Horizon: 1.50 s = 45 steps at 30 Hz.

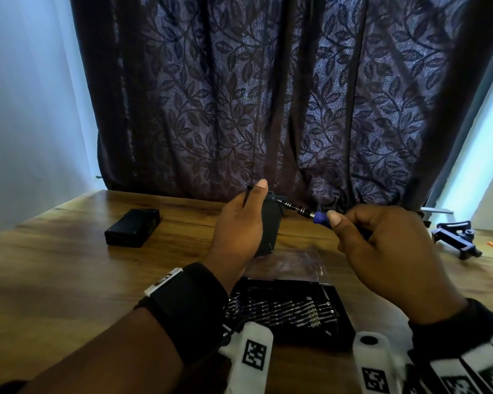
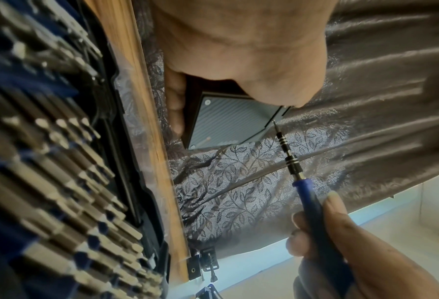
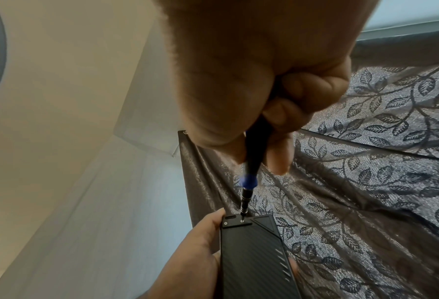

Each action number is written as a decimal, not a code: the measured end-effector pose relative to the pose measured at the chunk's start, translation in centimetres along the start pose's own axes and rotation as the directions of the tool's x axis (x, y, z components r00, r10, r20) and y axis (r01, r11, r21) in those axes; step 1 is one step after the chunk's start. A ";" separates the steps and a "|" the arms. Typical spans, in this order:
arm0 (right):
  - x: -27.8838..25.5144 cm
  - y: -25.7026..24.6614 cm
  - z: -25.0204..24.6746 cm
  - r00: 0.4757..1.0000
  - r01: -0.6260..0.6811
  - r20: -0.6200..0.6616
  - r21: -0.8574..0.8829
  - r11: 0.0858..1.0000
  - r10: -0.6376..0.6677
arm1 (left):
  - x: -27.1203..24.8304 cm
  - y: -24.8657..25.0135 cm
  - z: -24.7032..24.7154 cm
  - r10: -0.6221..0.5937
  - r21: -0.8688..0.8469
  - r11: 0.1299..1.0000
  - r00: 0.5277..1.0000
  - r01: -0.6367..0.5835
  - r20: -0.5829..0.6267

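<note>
My left hand (image 1: pixel 241 223) grips a slim black ribbed enclosure (image 1: pixel 269 226) upright above the wooden table, thumb raised along its top edge. The enclosure (image 3: pixel 254 261) shows an end plate with two small screws. My right hand (image 1: pixel 382 237) pinches a blue-handled precision screwdriver (image 1: pixel 305 211). Its tip sits on the right-hand screw of the end plate in the right wrist view, where the screwdriver (image 3: pixel 249 182) points down at it. In the left wrist view the screwdriver (image 2: pixel 305 188) tip meets the enclosure (image 2: pixel 228 119) corner.
An open black case of screwdriver bits (image 1: pixel 291 311) lies near me, with a clear plastic sheet (image 1: pixel 285 263) behind it. A second black box (image 1: pixel 133 227) rests at the left. A black clamp stand (image 1: pixel 456 237) sits at the right. A dark leaf-patterned curtain (image 1: pixel 268 95) hangs behind the table (image 1: pixel 69 265).
</note>
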State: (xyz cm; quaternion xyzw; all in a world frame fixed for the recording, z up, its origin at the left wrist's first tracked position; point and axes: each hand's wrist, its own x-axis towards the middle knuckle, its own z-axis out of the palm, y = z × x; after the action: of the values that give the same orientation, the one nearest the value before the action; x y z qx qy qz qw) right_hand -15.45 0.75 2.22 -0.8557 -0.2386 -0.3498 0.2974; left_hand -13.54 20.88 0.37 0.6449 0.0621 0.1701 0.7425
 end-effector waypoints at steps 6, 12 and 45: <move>0.0 0.1 -0.1 1.000 -0.030 0.009 0.061 0.998 0.029 | -0.1 0.0 0.1 0.041 0.058 0.997 0.999 -0.041 -0.005; 0.0 0.4 0.0 0.999 -0.047 -0.004 0.045 0.998 0.047 | 0.4 0.0 -0.2 0.070 0.111 0.991 0.997 -0.072 0.015; 0.1 1.5 0.5 0.996 -0.005 0.089 0.014 1.000 0.003 | -0.3 0.6 -0.2 0.110 0.175 0.978 0.993 -0.116 0.045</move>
State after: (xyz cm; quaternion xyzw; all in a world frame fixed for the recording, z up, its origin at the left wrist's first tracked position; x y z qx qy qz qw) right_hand -14.23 0.07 1.55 -0.8689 -0.2523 -0.3090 0.2931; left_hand -13.96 21.03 0.90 0.7137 0.0273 0.1945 0.6723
